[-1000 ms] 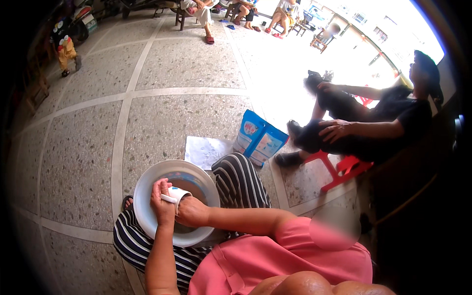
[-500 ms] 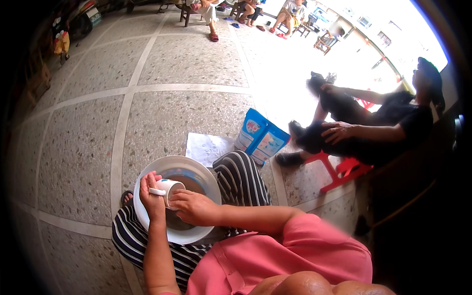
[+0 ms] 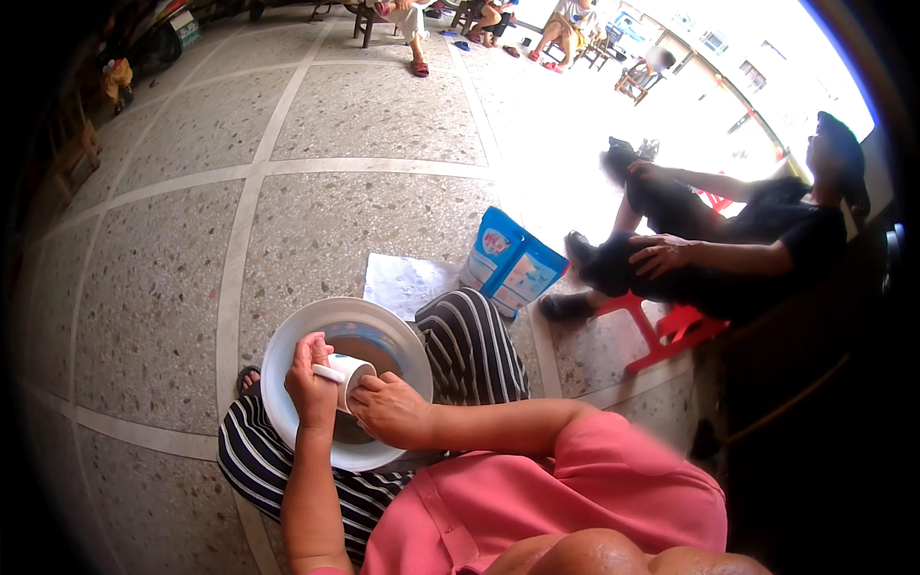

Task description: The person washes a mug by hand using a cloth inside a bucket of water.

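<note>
"Where's the mug point(image 3: 352, 368)?"

"Over the basin point(image 3: 284, 355). The left hand point(image 3: 311, 383) grips it beside the handle; the right hand point(image 3: 391, 410) has curled fingers at its mouth, though I can't tell whether they grasp anything"

"What could go wrong?"

"If the mug is slippery, that left grip could fail, dropping it into the basin with a splash or chip"

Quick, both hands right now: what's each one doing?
Left hand: closed around the mug.
Right hand: fingers curled at the mug's mouth; whether it grips anything cannot be told.
</note>
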### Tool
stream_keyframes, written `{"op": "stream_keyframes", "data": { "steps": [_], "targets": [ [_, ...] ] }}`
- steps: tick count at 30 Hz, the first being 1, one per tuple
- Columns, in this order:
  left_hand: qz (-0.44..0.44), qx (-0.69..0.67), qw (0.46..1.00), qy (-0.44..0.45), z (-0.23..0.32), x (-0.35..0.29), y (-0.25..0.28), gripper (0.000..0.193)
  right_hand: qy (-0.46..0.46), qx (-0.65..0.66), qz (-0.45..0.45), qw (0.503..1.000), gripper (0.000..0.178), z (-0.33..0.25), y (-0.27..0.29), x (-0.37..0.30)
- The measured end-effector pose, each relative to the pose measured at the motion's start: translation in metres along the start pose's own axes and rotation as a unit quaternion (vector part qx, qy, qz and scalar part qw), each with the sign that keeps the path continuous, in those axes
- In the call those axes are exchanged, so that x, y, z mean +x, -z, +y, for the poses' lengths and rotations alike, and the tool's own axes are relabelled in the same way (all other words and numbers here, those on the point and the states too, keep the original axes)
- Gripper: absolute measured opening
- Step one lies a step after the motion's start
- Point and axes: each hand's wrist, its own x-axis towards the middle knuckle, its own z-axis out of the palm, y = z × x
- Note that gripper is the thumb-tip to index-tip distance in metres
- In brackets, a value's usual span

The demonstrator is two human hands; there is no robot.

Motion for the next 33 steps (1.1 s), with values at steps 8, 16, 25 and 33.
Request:
{"op": "stream_keyframes", "data": {
  "steps": [8,16,25,33],
  "targets": [
    [-0.030,0.028,0.999,0.005,-0.003,0.001,-0.009,0.022,0.023,0.060,-0.064,0.996,0.019,0.026,-0.039,0.020],
    [0.004,0.062,0.997,-0.052,-0.003,0.006,-0.001,0.022,-0.269,0.668,0.023,0.693,0.025,-0.009,-0.002,0.037],
    [-0.114,-0.150,0.982,-0.017,-0.001,0.003,0.001,0.053,-0.184,0.785,0.132,0.576,0.030,0.018,-0.007,0.029],
    [-0.175,-0.501,0.772,0.350,0.007,0.005,0.010,0.046,0.076,0.280,0.085,0.953,0.022,0.049,0.018,0.026]
  ]
}}
